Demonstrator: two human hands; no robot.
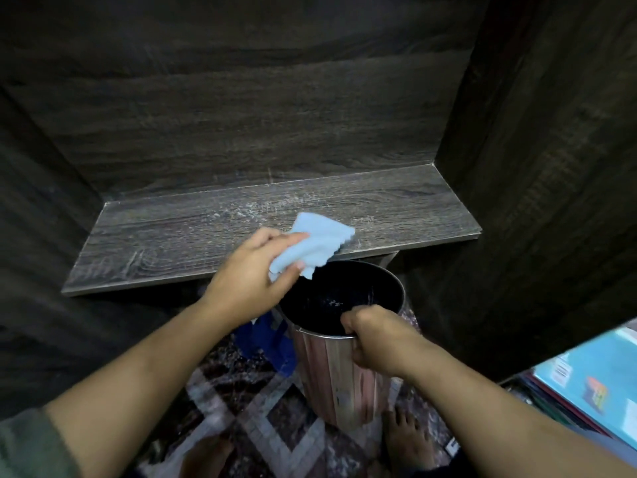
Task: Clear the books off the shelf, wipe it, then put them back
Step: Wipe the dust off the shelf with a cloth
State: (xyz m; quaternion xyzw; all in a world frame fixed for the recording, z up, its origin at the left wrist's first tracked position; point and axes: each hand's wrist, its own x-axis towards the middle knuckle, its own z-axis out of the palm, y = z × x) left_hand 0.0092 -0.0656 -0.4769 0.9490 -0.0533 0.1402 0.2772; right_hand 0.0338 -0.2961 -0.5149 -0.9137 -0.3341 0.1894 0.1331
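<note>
Gripping a light blue cloth (312, 246) at the dusty shelf (206, 229) edge, the left hand (248, 270) curls its fingers round it; right hand (370, 334) fingers clasp the metal bin (339, 381) rim; books (593, 384) lie stacked far right.

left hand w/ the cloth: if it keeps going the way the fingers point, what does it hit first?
Probably the shelf front edge: the left hand points up-right, holding the blue cloth there, above the bin rim. Depth is unclear; the cloth may already touch it.
</note>
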